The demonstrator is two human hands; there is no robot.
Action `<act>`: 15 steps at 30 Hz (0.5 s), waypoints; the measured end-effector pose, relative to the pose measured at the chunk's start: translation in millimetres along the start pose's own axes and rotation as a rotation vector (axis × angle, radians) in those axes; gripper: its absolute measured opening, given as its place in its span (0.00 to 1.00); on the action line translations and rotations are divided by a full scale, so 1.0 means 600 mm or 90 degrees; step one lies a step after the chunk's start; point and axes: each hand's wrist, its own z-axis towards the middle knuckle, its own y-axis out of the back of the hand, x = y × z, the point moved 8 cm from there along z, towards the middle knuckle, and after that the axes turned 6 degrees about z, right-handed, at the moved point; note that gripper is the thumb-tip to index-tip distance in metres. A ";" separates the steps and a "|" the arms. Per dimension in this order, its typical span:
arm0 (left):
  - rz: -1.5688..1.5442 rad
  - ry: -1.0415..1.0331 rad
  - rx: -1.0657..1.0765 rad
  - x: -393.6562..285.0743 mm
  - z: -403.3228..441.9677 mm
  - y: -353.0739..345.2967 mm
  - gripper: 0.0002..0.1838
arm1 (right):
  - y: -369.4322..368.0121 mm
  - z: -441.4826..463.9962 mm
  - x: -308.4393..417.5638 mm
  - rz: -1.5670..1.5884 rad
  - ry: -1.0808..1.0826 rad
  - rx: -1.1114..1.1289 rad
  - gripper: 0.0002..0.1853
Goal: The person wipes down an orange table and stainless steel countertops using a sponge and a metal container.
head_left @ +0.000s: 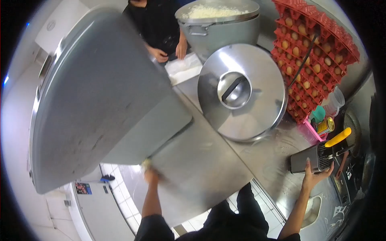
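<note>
My left hand [151, 176], smeared by motion, is low over the steel table [193, 160], close to the base of a big grey container [108, 88]. A small pale yellow-green thing [146, 163], perhaps a sponge or cloth, shows at its fingertips. At the right, my right hand [317, 176] grips the lower end of a grey knife block [304, 160]. The block is tilted on its side, and a yellow-handled knife [338, 137] sticks out of its slotted top. The knife's blade is hidden inside.
A round steel lid [265, 100] lies on the counter, behind it a pot of white rice [217, 12]. Red egg trays [297, 60] are stacked at right, near a pink basket [309, 131] and a sink [311, 213]. Another person [155, 24] stands across, hands over white paper [183, 68].
</note>
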 end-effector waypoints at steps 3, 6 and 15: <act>0.175 0.032 -0.169 -0.024 -0.039 0.049 0.23 | 0.001 0.037 -0.046 -0.099 0.062 -0.007 0.56; 0.437 -0.128 -0.253 -0.225 -0.077 -0.059 0.24 | -0.013 0.048 -0.069 -0.081 0.023 0.028 0.55; 0.174 -0.823 0.192 -0.430 -0.565 -0.208 0.31 | -0.054 0.071 -0.085 -0.086 0.029 0.032 0.55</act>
